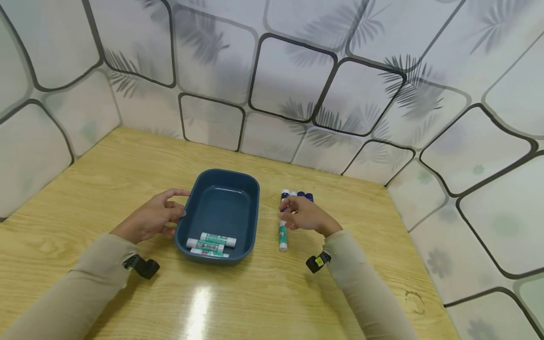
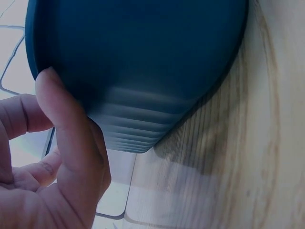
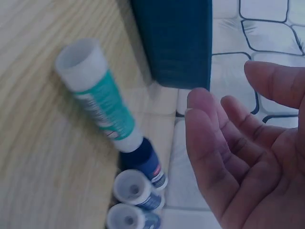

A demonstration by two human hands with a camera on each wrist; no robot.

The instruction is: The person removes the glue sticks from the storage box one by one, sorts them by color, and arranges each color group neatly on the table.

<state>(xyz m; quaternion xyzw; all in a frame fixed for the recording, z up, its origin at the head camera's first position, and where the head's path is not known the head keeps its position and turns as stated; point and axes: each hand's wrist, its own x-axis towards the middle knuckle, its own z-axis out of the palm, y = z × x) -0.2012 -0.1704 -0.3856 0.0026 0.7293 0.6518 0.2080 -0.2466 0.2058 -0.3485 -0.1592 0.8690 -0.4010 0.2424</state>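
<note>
A dark blue plastic bin (image 1: 256,212) stands on the table, and my left hand (image 1: 155,215) touches its left rim. In the left wrist view my thumb (image 2: 66,114) lies against the bin's side near the rim. Three green-labelled glue sticks (image 1: 218,240) lie at the bin's near end. My right hand (image 1: 306,215) hovers over another green-labelled glue stick (image 1: 283,238) on the table, fingers loosely bent with nothing between them. Beyond it, several blue glue sticks (image 3: 147,164) lie side by side, partly hidden by the right hand in the head view.
The wooden table (image 1: 255,302) meets patterned walls (image 1: 280,137) at the back and both sides. A black wrist camera (image 1: 146,268) hangs at the left cuff, another wrist camera (image 1: 315,263) at the right.
</note>
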